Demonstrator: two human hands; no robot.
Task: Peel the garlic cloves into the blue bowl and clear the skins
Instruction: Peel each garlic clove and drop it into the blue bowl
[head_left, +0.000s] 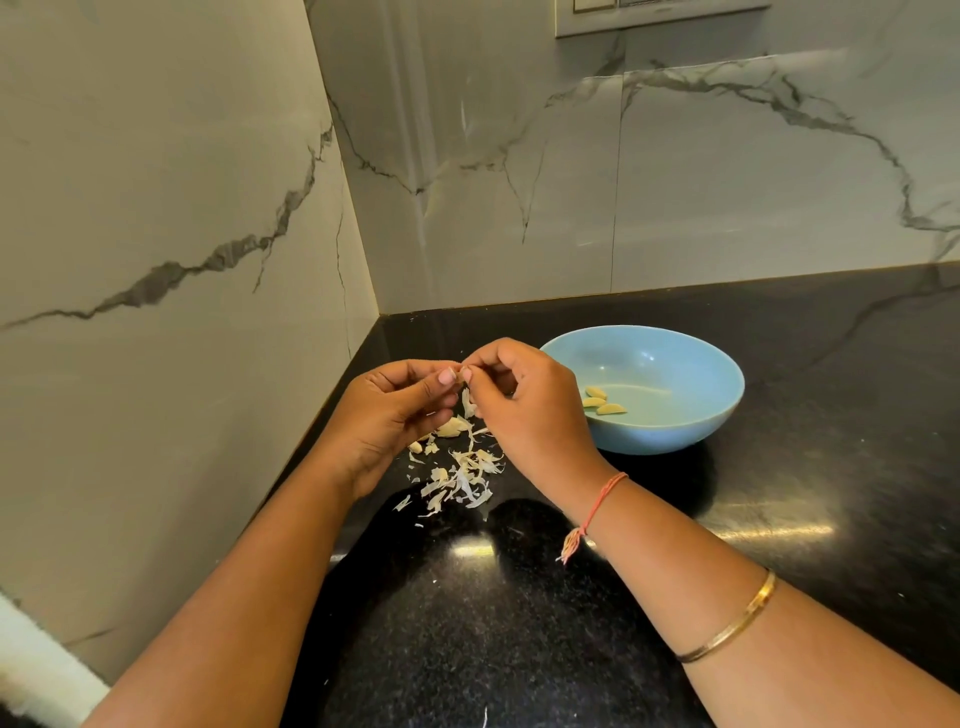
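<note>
My left hand (387, 410) and my right hand (524, 410) meet above the black counter, fingertips pinching a small garlic clove (461, 372) between them. A strip of pale skin (468, 402) hangs from it. Below the hands lies a scattered pile of garlic skins (462, 478), with an unpeeled clove (453, 427) at its top. The blue bowl (691, 410) stands to the right of my right hand and holds three peeled cloves (602, 401).
The black granite counter (779, 467) runs into a corner of marble-patterned walls (182, 208) on the left and behind. A white cloth edge (36, 670) shows at the lower left. Small skin flecks lie near the front edge.
</note>
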